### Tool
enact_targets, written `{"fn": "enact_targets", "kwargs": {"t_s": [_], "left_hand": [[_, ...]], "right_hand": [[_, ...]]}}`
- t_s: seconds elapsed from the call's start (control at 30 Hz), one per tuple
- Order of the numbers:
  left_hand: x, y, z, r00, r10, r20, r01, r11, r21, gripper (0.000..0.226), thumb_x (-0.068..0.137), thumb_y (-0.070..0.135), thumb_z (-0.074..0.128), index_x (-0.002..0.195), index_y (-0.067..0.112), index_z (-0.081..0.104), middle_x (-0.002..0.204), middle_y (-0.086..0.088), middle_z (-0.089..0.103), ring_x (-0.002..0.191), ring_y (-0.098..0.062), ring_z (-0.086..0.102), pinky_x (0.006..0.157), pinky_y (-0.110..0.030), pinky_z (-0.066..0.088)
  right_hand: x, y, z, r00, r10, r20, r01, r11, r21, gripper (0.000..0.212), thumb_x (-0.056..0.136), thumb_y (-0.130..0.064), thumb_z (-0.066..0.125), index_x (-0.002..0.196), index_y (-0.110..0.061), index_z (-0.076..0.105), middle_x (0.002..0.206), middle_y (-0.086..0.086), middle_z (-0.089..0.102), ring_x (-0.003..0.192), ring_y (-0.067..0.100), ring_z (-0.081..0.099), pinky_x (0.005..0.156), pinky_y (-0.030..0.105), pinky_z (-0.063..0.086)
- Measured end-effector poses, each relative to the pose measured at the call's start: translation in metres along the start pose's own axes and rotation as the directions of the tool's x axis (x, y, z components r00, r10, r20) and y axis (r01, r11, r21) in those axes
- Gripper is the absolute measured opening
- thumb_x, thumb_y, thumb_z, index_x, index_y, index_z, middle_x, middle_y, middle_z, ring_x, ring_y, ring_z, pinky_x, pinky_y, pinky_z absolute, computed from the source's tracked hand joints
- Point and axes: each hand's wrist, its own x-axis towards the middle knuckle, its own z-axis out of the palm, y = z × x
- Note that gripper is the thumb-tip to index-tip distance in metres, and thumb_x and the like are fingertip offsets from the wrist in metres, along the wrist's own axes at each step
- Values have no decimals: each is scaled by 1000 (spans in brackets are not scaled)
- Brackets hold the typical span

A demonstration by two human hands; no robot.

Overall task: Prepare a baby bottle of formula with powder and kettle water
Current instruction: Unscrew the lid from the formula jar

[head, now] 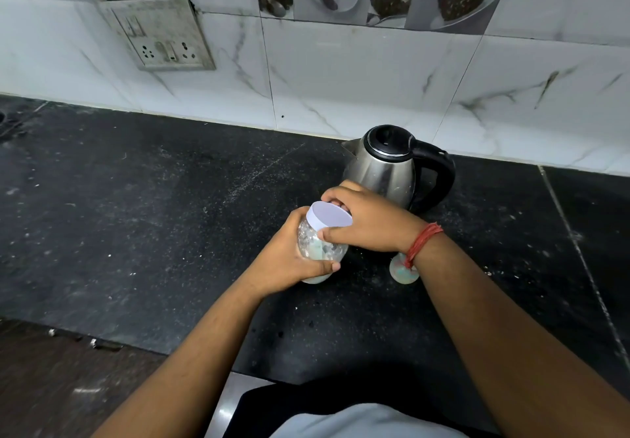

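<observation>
A clear plastic jar with powder inside is held tilted above the black counter. My left hand grips the jar's body from the left. My right hand has its fingers and thumb curled round the jar's white lid. Behind my hands stands a steel kettle with a black lid and handle, its spout pointing left. A small pale object, perhaps the baby bottle, shows under my right wrist and is mostly hidden.
The black stone counter stretches left, speckled with white dust. A marble-tiled wall rises behind, with a socket plate at upper left. The counter's front edge runs along the lower left.
</observation>
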Motion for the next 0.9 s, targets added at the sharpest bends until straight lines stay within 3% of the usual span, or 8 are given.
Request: {"fn": "enact_targets", "kwargs": {"t_s": [0.1, 0.2, 0.3, 0.4, 0.47, 0.63, 0.8, 0.9], "left_hand": [[-2, -2, 0, 1000, -9, 18, 10, 1000, -5, 90, 61, 39, 94, 132, 50, 40, 122, 35, 57, 118, 6, 58, 91, -11, 46], [-2, -4, 0, 1000, -6, 21, 7, 1000, -11, 89, 64, 33, 94, 132, 49, 40, 120, 36, 57, 117, 6, 58, 90, -10, 47], [-2, -3, 0, 1000, -8, 13, 8, 1000, -13, 89, 62, 38, 93, 131, 51, 40, 119, 36, 59, 115, 5, 60, 89, -11, 48], [-1, -3, -1, 1000, -3, 15, 3, 1000, -3, 89, 60, 43, 92, 131, 53, 39, 120, 35, 58, 115, 4, 61, 90, -14, 50], [0, -5, -1, 1000, 0, 21, 0, 1000, -2, 88, 61, 44, 92, 130, 55, 39, 120, 35, 58, 115, 4, 61, 89, -13, 50], [-1, -9, -1, 1000, -10, 15, 10, 1000, -15, 89, 62, 44, 94, 129, 59, 37, 122, 36, 58, 117, 5, 60, 89, -11, 49], [0, -17, -4, 999, -3, -45, 0, 998, -58, 93, 60, 47, 93, 135, 50, 38, 128, 24, 61, 122, 0, 59, 99, -18, 50], [-1, -25, -8, 989, -10, -148, 0, 998, -63, 92, 58, 50, 92, 131, 59, 38, 141, 9, 53, 133, -11, 52, 113, -39, 46]], "right_hand": [[-5, 1, -6, 992, -85, 89, 69, 982, 174, 66, 79, -9, 75, 139, -18, 48, 131, -4, 48, 122, 9, 49, 106, 24, 41], [-8, 2, -10, 980, -134, 146, 87, 953, 292, 75, 79, 3, 70, 145, -17, 41, 144, -3, 44, 135, 6, 42, 112, 20, 35], [-6, 2, -6, 998, -52, 30, 44, 973, 226, 67, 86, -29, 77, 144, -22, 44, 139, -7, 46, 127, 6, 47, 112, 30, 40], [-4, 1, -1, 997, 70, -15, -70, 997, 22, 73, 77, -74, 61, 134, -28, 52, 124, -7, 55, 108, 11, 56, 98, 39, 49], [-3, 0, 2, 997, 74, -7, -74, 996, -56, 73, 72, -82, 54, 122, -29, 58, 115, -7, 59, 101, 13, 59, 91, 41, 51], [-4, 2, 4, 997, 55, -47, -53, 997, 51, 57, 79, -60, 70, 127, -32, 57, 122, -8, 56, 109, 12, 56, 97, 40, 49], [-9, 1, 2, 958, 80, -276, 22, 938, 347, 56, 87, -34, 76, 137, -25, 52, 132, -3, 51, 120, 15, 53, 104, 38, 48], [-10, 5, 9, 932, 113, -344, 26, 927, 374, 68, 87, -27, 74, 148, -34, 43, 136, -1, 42, 125, 10, 44, 102, 10, 35]]}}
